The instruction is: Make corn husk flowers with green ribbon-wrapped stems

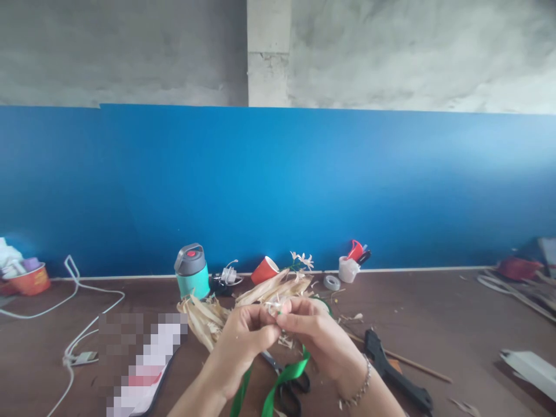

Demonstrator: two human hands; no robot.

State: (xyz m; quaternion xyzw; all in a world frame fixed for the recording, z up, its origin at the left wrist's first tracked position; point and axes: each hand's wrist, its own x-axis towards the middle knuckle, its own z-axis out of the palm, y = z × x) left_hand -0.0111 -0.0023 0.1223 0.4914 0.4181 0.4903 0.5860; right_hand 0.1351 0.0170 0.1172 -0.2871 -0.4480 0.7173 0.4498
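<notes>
My left hand (243, 339) and my right hand (321, 330) meet at the fingertips in the middle of the view. Both are closed in a pinch on a small white flower (274, 303) with thin petals. A speck of green shows at its base between the fingers. Below the hands hangs or lies a green ribbon (284, 376); whether it joins the flower is hidden. Scissors (297, 387) with black handles lie under the ribbon, partly covered. Dry corn husks (202, 317) spread behind both hands, and finished-looking white flowers (303, 259) on green stems rest on them.
At the back stand a teal jar (192, 281), a tipped orange cup (264, 270), a tape roll (331, 282) and a white cup (348, 270) with tools. A black glue gun (395, 373) and a thin stick (419, 366) lie right. White cable (93, 291) runs left.
</notes>
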